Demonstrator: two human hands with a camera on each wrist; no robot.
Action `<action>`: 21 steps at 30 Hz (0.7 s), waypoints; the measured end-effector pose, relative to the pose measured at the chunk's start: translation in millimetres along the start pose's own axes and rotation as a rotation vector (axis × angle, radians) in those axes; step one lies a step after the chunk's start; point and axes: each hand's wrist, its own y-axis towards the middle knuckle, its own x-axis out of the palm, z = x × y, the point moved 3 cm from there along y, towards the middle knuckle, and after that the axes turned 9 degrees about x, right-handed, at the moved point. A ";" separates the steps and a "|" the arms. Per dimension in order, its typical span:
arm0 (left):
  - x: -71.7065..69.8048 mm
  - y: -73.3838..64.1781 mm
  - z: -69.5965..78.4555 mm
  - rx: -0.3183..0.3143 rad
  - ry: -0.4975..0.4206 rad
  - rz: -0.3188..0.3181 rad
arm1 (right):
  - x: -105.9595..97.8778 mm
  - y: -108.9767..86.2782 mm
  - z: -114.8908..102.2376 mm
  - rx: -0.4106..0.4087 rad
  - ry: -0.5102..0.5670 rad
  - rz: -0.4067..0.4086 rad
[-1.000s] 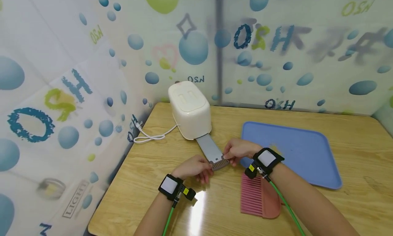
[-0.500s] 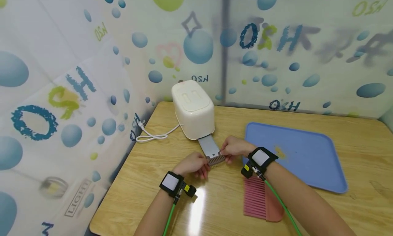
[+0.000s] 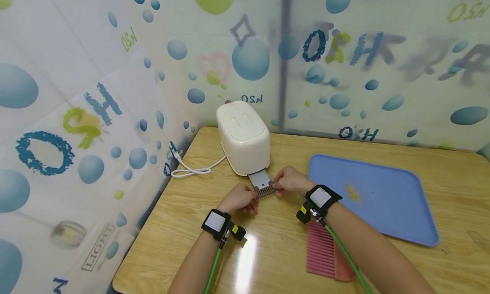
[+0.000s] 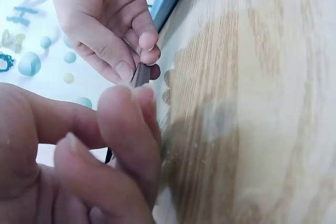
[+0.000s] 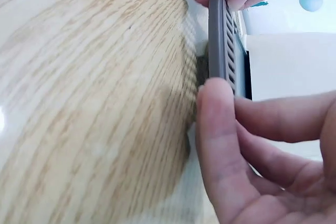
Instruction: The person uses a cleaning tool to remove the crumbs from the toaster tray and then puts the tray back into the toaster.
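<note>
A cream toaster [image 3: 245, 136] stands at the back left of the table. From the bottom of its near end sticks out a short stretch of a grey crumb tray [image 3: 260, 178], which ends in a brown slotted handle [image 5: 216, 40]. My left hand [image 3: 239, 198] pinches the left corner of this handle between thumb and fingers. At the right corner my right hand [image 3: 292, 180] pinches it the same way. Both hands are low, close above the wood. The tray's far part is hidden inside the toaster.
A blue tray [image 3: 390, 204] with a small patch of crumbs [image 3: 352, 192] lies to the right. Partly under my right forearm is a pink, comb-toothed flat piece [image 3: 320, 253]. The toaster's white cord [image 3: 191, 171] lies coiled at left, near the patterned wall.
Both hands have moved away from me with the crumb tray, sliding it into the toaster. Much less of its grey plate shows now. The view has shifted slightly.
</note>
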 end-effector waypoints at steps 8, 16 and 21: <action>-6.5 8.4 1.3 0.014 0.008 0.057 | -0.2 8.5 -4.0 -0.022 0.096 0.071; -11.8 17.3 3.6 0.028 0.091 0.143 | 0.7 15.0 -8.8 -0.071 0.107 0.126; -14.2 19.9 1.8 0.027 0.072 0.186 | 1.3 20.8 -7.9 -0.063 0.079 0.169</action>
